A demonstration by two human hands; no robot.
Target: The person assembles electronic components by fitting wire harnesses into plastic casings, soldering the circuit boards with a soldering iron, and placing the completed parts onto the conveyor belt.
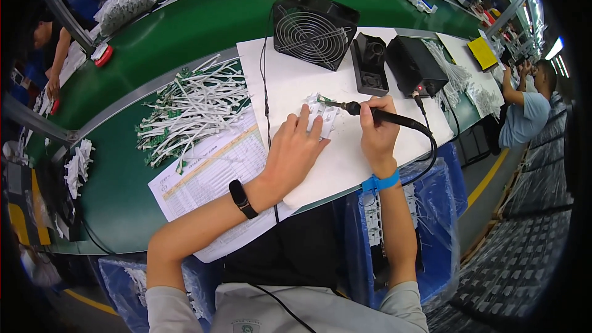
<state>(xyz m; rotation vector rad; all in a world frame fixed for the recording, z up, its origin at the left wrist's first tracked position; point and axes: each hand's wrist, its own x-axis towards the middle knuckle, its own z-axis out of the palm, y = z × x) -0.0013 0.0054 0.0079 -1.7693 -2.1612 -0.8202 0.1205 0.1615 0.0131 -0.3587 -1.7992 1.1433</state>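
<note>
My right hand (379, 129) is closed round the black handle of a soldering iron (353, 108). The iron's tip points left, at a small green circuit board (323, 99) on a white plastic part (320, 122). My left hand (296, 151) lies with fingers spread, its fingertips resting on that white part. Whether tip and board touch is too small to tell. The part sits on a white sheet (296, 194) on the bench. Left of my left hand lies a pile of white cables with small green boards (191, 108).
Behind my hands stand a black fan with a wire guard (314, 36), a black iron stand (370, 65) and a black soldering station (416, 65). A printed paper (206, 172) lies under my left forearm. Blue lined bins (441, 222) flank my lap. Other people (524, 108) work at both sides.
</note>
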